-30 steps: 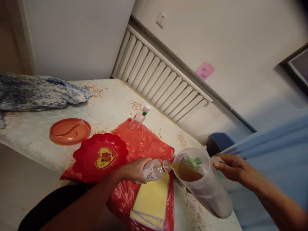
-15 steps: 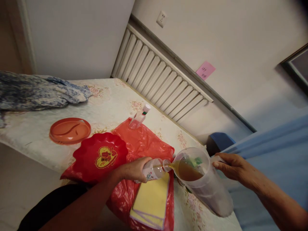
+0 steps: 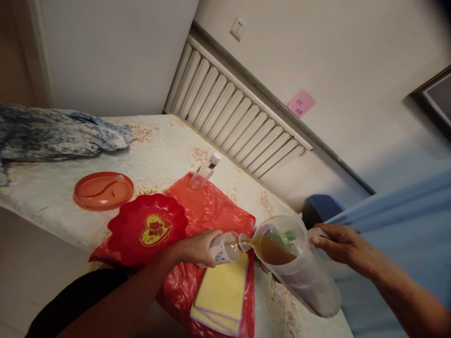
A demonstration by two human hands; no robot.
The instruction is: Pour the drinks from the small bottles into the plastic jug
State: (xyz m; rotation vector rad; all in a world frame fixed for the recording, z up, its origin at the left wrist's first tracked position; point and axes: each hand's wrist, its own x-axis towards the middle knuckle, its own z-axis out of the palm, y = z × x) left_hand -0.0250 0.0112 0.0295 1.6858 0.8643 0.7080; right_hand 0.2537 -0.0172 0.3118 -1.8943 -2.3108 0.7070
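Note:
My left hand (image 3: 202, 249) is wrapped round a clear plastic bottle (image 3: 225, 248) with a printed label, tilted over with its open mouth at the jug's rim. My right hand (image 3: 340, 241) grips the handle of a large translucent plastic jug (image 3: 306, 281), also tilted, its mouth towards the bottle. Brown liquid (image 3: 276, 251) lies inside the jug up to its lip, and a narrow stream joins the lip and the bottle's mouth. A thin brown streak shows inside the bottle. Below the bottle, folded yellow cloths (image 3: 221, 291) rest on a red plastic bag (image 3: 211, 206).
A red scalloped tray (image 3: 130, 230) and an orange round dish (image 3: 104, 190) sit left on the flowered tablecloth (image 3: 165, 141). Behind the bag's far part stands a clear bottle (image 3: 204, 171) with a white cap. A patterned cloth (image 3: 59, 134) lies far left; a radiator (image 3: 232, 103) lines the wall.
Almost nothing differs. Both hands, the bottle and the jug hold their places, with the stream still linking jug and bottle; the view has shifted very slightly.

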